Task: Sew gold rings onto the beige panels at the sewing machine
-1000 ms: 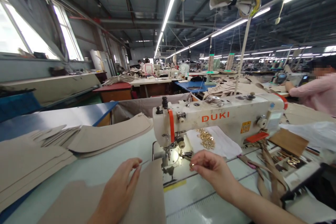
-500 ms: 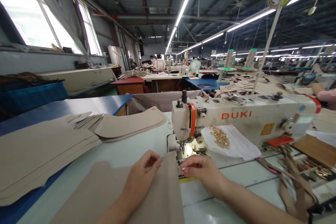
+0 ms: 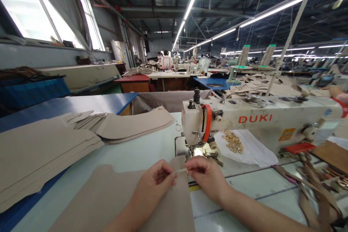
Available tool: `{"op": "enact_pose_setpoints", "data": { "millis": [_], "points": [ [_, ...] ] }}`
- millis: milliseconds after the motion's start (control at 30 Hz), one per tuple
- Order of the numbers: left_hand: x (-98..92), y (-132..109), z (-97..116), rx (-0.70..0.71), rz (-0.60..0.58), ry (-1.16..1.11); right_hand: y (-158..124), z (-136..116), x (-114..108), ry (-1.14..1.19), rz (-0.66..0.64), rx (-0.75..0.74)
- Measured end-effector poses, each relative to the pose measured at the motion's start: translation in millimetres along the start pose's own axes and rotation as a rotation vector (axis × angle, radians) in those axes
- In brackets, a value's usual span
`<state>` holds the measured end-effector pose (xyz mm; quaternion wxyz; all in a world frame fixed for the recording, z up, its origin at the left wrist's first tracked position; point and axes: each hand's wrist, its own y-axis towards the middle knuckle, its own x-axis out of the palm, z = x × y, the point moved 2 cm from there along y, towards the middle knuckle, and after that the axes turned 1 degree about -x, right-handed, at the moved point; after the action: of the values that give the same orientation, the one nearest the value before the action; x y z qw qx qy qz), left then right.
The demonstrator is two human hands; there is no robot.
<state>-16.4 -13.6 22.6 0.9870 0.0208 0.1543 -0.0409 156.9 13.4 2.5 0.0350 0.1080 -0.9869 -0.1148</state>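
Thumb and fingers of my left hand (image 3: 154, 183) pinch one end of a short, narrow light strip (image 3: 179, 170). At its other end my right hand (image 3: 208, 175) pinches a tiny gold ring (image 3: 187, 170), partly hidden by the fingertips; whether the strip passes through it I cannot tell. Both hands are just in front of the needle area of a white sewing machine (image 3: 258, 117). Beneath them a beige fabric panel (image 3: 108, 192) lies flat, its far right corner close to the presser foot. My left forearm covers part of the panel.
A heap of gold rings (image 3: 233, 141) sits on a white cloth (image 3: 254, 152) on the machine bed. Stacked beige panels (image 3: 43, 148) lie to the left. Brown straps (image 3: 312, 185) hang over a parts tray at right. Thread cones (image 3: 243, 56) and other people are farther back.
My hands have come together, and a light strip now stretches between their fingertips. The ring in my right hand has moved up to the strip. The view has shifted slightly.
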Motion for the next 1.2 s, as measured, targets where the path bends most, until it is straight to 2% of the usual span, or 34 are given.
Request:
{"op": "enact_pose_setpoints", "data": {
  "millis": [133,267,400,567,700,833,1000,1100,1200],
  "points": [
    [4.4,-3,-1,0.037,0.029,0.105,-4,4,4,0.084,0.056,-0.009],
    [6.3,-6,2,0.074,0.087,0.225,-5,1,3,0.02,0.104,-0.028],
    [7.7,-5,2,0.072,0.105,0.243,-6,-4,2,-0.053,0.132,-0.077],
    [7.6,-4,2,0.05,0.139,0.229,-8,-5,4,-0.016,0.127,-0.044],
    [8.0,-6,4,0.05,0.124,0.236,-9,-5,2,-0.1,0.135,-0.06],
    [11.7,-7,3,0.067,0.033,0.225,-9,-5,1,-0.24,0.14,-0.114],
    [14.1,-7,0,0.06,-0.054,0.141,-12,-8,4,-0.343,0.057,-0.253],
    [12.3,-6,0,0.042,-0.054,0.075,-14,-10,4,-0.338,0.033,-0.261],
    [9.3,-5,3,0.026,0.008,0.026,-15,-12,4,-0.319,0.03,-0.229]
  ]
}}
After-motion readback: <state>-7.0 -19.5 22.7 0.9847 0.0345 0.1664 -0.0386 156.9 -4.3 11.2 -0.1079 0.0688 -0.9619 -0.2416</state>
